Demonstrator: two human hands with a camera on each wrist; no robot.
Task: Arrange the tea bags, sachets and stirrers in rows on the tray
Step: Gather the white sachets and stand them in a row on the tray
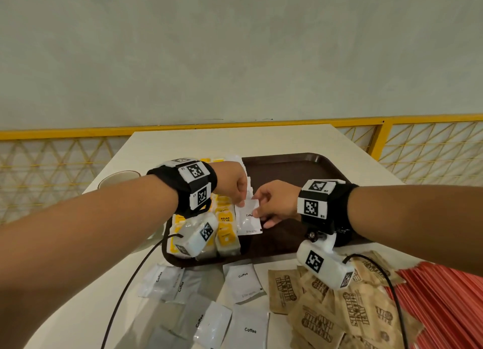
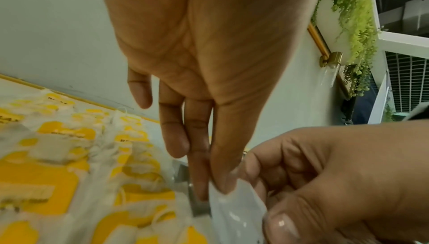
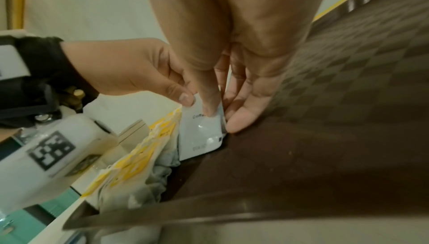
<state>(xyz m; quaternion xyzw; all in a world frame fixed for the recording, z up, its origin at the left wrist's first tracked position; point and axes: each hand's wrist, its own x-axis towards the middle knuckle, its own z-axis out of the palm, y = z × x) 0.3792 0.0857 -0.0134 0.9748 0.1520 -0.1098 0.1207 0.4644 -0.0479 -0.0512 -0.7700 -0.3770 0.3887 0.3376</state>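
Fingers of the left hand point(image 1: 233, 185) and right hand point(image 1: 274, 203) pinch one coffee sachet point(image 1: 248, 219): light, limp, slick; best gripped at its sealed edges.

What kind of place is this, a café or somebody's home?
Probably a café or canteen, though I can't be sure. A brown serving tray holds rows of tea bags, with bulk coffee sachets, brown sugar packets and red stirrers on the white table.
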